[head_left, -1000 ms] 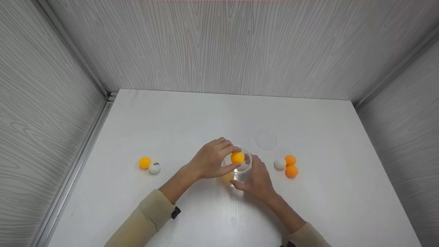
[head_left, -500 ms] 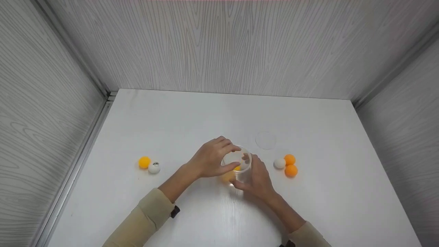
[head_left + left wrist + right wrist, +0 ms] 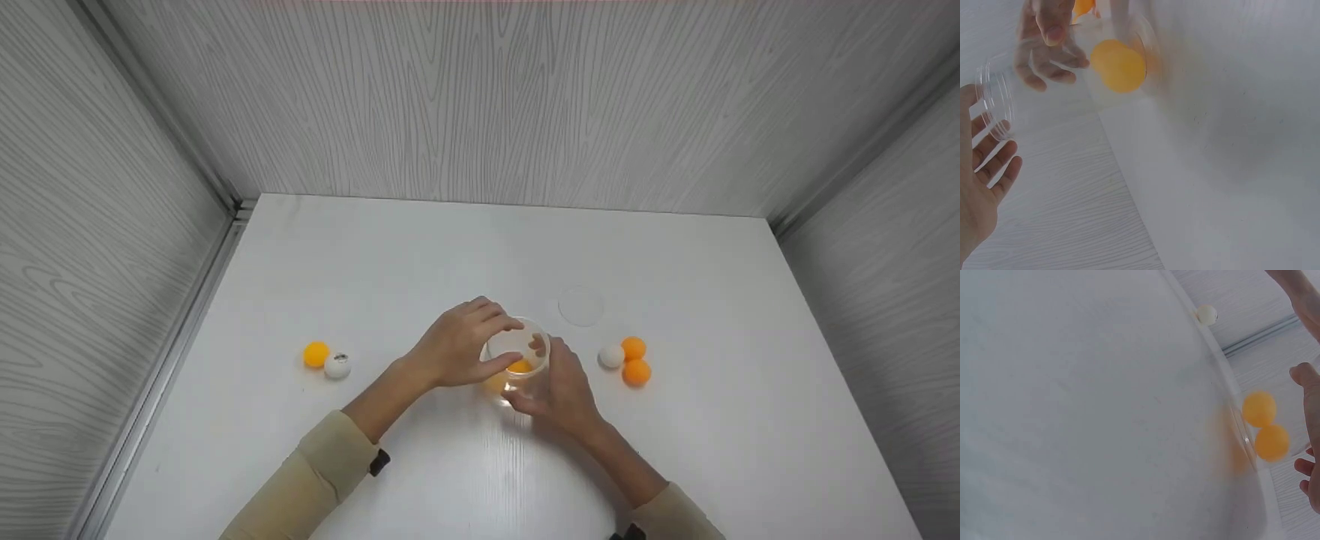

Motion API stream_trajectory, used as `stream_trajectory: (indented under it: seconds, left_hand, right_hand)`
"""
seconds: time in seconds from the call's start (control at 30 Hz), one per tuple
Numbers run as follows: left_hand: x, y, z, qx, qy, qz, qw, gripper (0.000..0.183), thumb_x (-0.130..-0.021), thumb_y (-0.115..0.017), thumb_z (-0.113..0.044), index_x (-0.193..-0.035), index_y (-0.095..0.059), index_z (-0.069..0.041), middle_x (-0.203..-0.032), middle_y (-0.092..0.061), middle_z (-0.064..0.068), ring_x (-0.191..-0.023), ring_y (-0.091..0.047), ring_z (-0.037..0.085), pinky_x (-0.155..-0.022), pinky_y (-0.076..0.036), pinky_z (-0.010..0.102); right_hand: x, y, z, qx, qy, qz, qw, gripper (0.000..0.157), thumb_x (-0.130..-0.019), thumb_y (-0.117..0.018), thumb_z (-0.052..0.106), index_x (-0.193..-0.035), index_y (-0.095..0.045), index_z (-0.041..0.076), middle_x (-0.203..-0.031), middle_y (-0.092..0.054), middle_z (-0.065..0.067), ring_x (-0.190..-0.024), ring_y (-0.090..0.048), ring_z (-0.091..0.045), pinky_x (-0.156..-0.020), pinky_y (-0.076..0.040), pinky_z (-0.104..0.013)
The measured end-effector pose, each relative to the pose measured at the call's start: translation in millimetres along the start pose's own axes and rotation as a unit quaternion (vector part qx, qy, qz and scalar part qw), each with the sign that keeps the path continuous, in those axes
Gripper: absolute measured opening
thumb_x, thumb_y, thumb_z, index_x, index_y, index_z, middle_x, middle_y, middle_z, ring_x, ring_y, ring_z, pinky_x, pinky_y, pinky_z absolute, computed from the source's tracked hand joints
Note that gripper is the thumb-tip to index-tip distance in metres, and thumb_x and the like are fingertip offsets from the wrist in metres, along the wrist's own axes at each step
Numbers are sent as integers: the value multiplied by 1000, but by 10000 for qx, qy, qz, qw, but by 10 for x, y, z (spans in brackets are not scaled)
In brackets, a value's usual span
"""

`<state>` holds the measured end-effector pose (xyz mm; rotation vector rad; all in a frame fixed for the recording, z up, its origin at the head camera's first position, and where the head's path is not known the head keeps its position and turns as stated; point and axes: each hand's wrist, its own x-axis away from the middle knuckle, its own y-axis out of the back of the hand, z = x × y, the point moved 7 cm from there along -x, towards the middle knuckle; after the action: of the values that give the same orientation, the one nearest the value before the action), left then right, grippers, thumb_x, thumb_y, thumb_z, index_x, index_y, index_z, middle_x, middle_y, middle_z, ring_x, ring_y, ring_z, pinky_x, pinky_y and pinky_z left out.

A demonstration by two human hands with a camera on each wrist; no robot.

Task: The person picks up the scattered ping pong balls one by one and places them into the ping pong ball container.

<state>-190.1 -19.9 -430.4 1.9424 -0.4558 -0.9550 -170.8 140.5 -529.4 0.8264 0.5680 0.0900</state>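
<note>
A clear plastic jar [image 3: 534,386] stands upright on the white table, with its mouth uncovered. My right hand [image 3: 570,394] holds it, fingers and thumb curved round its right side. Over the mouth, my left hand [image 3: 466,349] is spread with thumb and fingers apart and nothing between them. In the left wrist view, this left hand [image 3: 985,194] is beside the threaded rim. At the jar's bottom lie two orange-yellow table tennis balls [image 3: 1123,70], overlapping there. The right wrist view shows the same two balls [image 3: 1272,442] touching each other.
A thin transparent disc [image 3: 581,306], probably the lid, lies behind the jar. To the right sit a white ball [image 3: 611,356] and two orange balls [image 3: 637,373]. On the left are a yellow-orange ball [image 3: 316,355] and a printed white ball [image 3: 337,366]. Panels surround the table.
The orange-yellow ball pinched by my left hand over the mouth was let go and dropped into the jar. Both hands have stayed nearly in place.
</note>
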Motion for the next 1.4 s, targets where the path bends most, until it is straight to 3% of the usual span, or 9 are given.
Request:
stream_trajectory:
  seconds: [1.07, 1.4]
  left_hand:
    - [207, 307, 73, -391, 74, 13, 9992, 43, -94, -78, -44, -125, -73, -14, -110, -75, 1, -104, -69, 18, -89, -62, 31]
    - [385, 370, 209, -507, 427, 220, 9976, 45, -94, -77, -45, -127, -72, -14, -113, -75, 3, -106, -68, 20, -91, -62, 33]
  right_hand:
    - [3, 10, 5, 101, -53, 4, 9999, 86, -74, -89, 47, -137, -50, 3, -123, -68, -13, -108, -65, -29, -98, -58, -51]
    - [11, -5, -21, 143, -213, 80, 9996, 87, -74, -90, 47, -138, -49, 5, -125, -67, -12, -108, -64, -28, -99, -58, -50]
